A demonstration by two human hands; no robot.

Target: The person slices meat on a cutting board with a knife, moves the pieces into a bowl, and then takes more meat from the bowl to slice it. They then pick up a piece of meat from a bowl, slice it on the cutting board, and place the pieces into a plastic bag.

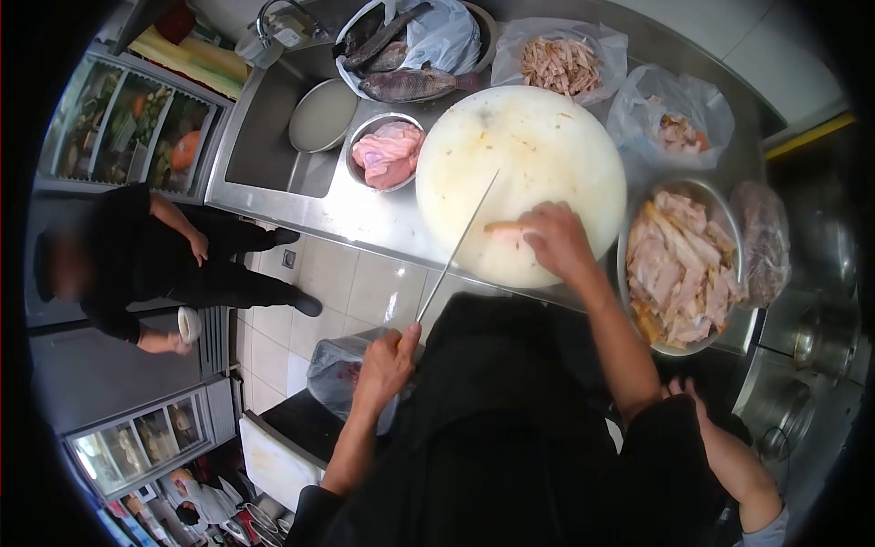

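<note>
My left hand (387, 365) is closed around the handle of a long knife (460, 242). The thin blade slants up over a round white chopping board (474, 123). On the board's near right part, my right hand (558, 239) has its fingers bent over a strip of meat (504, 226), pale with a brownish edge. The strip's left end sticks out towards the blade, with a small gap between them. Small scraps lie scattered across the board. Right of it, an oval metal tray (626, 273) holds large pieces of pale meat (679, 273).
Behind the board are a bag of sliced meat strips (561, 66), another bag of pieces (679, 135) and whole fish (410, 86). A bowl of pink raw meat (389, 153) sits beside the sink (241, 169). A person (118, 264) stands left, holding a bowl; another person's arm (738, 460) shows lower right.
</note>
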